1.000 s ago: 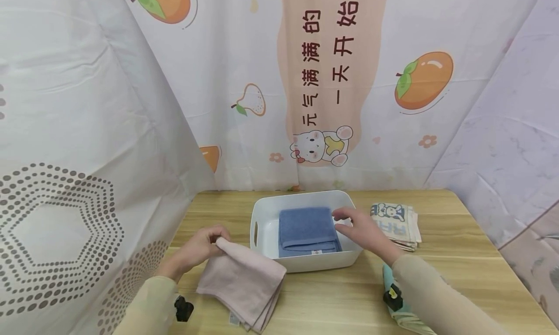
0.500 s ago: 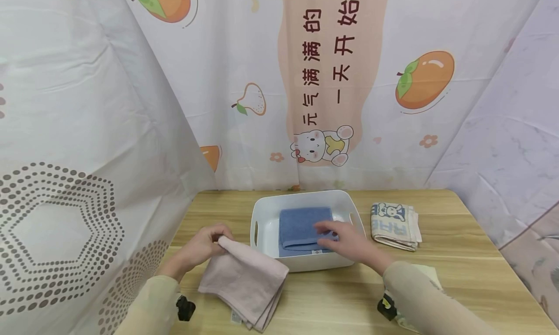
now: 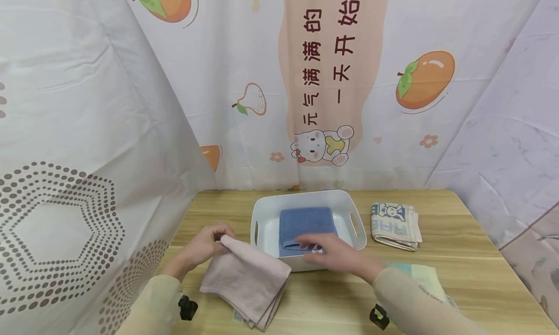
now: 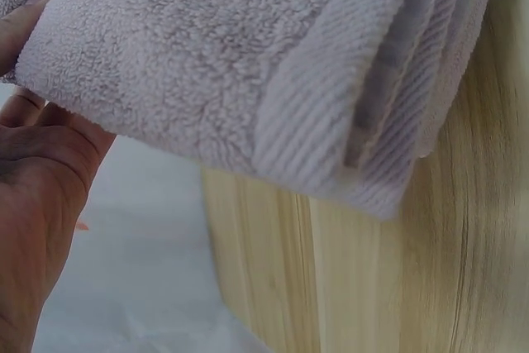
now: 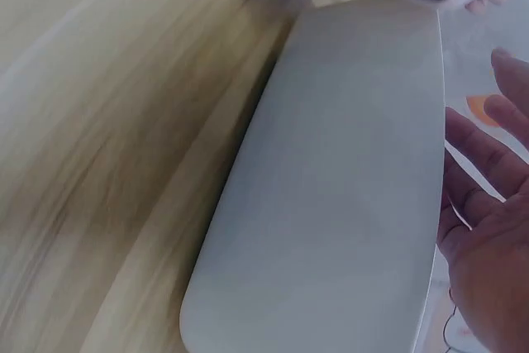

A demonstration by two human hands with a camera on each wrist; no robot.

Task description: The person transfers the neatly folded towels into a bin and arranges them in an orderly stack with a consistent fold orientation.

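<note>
My left hand pinches a corner of a folded pinkish-grey towel, which hangs toward the table's front left of the white plastic basket. In the left wrist view the towel's thick terry layers fill the top, thumb on one side and fingers below. My right hand holds nothing; its fingers are loosely bent over the basket's front rim. A folded blue towel lies inside the basket, its front partly hidden by that hand. The right wrist view shows the basket's outer wall beside the right hand.
A folded cream towel with a blue bear print lies right of the basket. Nearer, a pale yellow and teal towel is partly covered by my right sleeve. The wooden table ends at printed curtains behind and on the left.
My right hand has moved left and toward me, from the basket's right side to its front rim. The pinkish-grey towel in my left hand has shifted slightly right.
</note>
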